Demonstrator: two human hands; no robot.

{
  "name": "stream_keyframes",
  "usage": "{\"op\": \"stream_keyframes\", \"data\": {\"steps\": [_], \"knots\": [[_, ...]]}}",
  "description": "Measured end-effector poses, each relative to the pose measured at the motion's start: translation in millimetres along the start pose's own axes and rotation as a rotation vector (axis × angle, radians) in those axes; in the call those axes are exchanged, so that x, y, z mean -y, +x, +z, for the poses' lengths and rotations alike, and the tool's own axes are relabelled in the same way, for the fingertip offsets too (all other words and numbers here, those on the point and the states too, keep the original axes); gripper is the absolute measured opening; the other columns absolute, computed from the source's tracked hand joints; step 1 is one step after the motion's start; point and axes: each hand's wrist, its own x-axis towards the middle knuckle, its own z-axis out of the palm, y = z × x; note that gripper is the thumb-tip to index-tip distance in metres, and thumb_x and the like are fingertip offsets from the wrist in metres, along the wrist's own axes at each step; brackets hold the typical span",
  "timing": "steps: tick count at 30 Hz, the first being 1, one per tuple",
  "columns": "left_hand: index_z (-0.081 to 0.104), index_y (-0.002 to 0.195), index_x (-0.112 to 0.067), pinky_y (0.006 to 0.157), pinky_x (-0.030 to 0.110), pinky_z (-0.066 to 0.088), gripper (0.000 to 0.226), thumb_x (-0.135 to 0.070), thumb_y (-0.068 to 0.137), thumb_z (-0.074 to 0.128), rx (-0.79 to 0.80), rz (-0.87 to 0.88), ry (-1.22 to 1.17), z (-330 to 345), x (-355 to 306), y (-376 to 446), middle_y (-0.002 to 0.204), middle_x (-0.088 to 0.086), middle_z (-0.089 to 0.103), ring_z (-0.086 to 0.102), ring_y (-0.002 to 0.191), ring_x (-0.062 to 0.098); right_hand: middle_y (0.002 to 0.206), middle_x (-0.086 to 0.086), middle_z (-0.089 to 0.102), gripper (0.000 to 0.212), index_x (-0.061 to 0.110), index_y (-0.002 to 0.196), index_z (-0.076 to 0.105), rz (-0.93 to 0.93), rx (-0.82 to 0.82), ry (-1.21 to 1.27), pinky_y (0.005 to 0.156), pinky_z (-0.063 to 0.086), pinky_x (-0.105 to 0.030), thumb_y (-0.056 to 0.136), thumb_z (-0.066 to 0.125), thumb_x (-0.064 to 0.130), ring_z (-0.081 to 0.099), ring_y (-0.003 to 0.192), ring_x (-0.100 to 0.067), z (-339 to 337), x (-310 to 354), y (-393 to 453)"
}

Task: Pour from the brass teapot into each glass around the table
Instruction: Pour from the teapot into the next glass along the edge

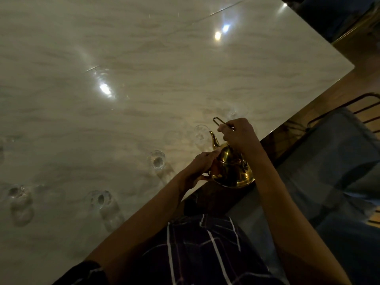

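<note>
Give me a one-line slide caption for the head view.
Both hands hold the brass teapot at the table edge, spout toward a clear glass.

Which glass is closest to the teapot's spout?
The glass just left of the brass teapot's spout tip, near the table edge. The other glasses stand farther off along the table, to the left.

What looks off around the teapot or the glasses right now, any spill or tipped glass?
Nothing is clearly spilled or tipped; the dim light hides detail. The brass teapot sits at the very edge of the marble table, partly overhanging. The right hand grips its wire handle and the left hand steadies its body.
</note>
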Motion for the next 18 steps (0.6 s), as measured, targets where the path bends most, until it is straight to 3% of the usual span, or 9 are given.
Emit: {"op": "stream_keyframes", "data": {"steps": [18], "knots": [[0.063, 0.098, -0.023, 0.109, 0.057, 0.05, 0.038, -0.059, 0.104, 0.05, 0.018, 0.011, 0.021, 0.5, -0.3, -6.3, 0.104, 0.003, 0.068, 0.064, 0.104, 0.025, 0.083, -0.024, 0.072, 0.033, -0.004, 0.093, 0.074, -0.028, -0.015, -0.033, 0.079, 0.057, -0.048, 0.097, 0.057, 0.024, 0.07, 0.082, -0.035, -2.3, 3.2, -5.2]]}}
